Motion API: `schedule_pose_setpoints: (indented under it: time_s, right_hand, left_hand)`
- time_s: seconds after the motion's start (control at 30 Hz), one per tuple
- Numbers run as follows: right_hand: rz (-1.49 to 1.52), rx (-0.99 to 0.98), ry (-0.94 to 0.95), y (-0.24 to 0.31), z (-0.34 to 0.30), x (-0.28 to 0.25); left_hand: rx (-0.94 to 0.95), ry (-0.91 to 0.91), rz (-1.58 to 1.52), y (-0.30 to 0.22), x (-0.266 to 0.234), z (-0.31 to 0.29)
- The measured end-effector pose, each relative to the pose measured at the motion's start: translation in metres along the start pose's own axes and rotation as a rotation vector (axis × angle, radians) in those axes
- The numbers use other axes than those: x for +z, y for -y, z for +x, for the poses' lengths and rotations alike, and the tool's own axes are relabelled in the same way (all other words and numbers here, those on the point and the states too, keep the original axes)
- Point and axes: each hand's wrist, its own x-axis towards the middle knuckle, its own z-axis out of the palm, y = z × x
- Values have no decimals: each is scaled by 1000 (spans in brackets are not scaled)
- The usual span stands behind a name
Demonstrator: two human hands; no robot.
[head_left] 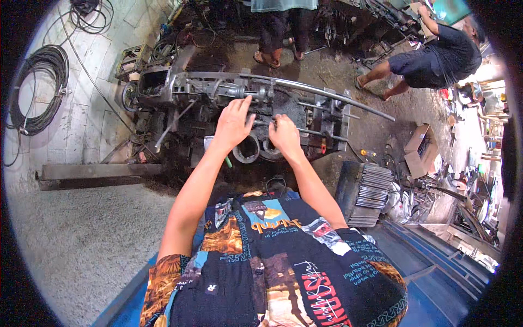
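A dark, greasy metal machine, much like a small lathe, stretches across in front of me. Over its middle is my left hand, its fingers stretched out toward a cylindrical part and its thumb apart. My right hand is curled at the machine's front side, beside a thin horizontal rod. Something small and dark shows at its fingertips, but I cannot make out what it is. Just below the hands are two round metal rings, side by side. A long pale bar runs along the machine's far side.
One person bends at the far right; another person's sandalled feet stand beyond the machine. A finned grey motor and a cardboard box are to the right. Coiled black cable hangs at left. A beam lies left of me.
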Motion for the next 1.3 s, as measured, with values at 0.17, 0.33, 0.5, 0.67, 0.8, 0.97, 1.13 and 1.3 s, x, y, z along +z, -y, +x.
schedule_pose_setpoints:
  time_s: [0.17, 0.33, 0.5, 0.67, 0.8, 0.97, 1.13, 1.3]
  right_hand:
    - [-53, -57, -113, 82, 35, 8]
    - [-90, 57, -45, 177, 63, 38]
    - [-21, 357, 297, 262, 85, 76]
    - [-89, 423, 454, 297, 79, 130]
    - [-143, 489, 355, 304, 81, 164]
    - [-214, 620, 359, 337, 73, 157]
    - [-221, 493, 145, 351, 47, 157]
    - [-49, 333, 50, 404, 63, 167]
  left_hand:
    - [52, 10, 18, 40, -65, 19]
    - [80, -14, -34, 128, -129, 21]
    - [11, 42, -62, 231, -165, -3]
    - [-6, 67, -119, 305, -179, -29]
    - [-35, 72, -150, 344, -182, -47]
    - [-193, 174, -71, 402, -157, -99]
    - [-390, 410, -52, 451, -108, -143]
    - [-469, 578, 48, 490, -61, -161]
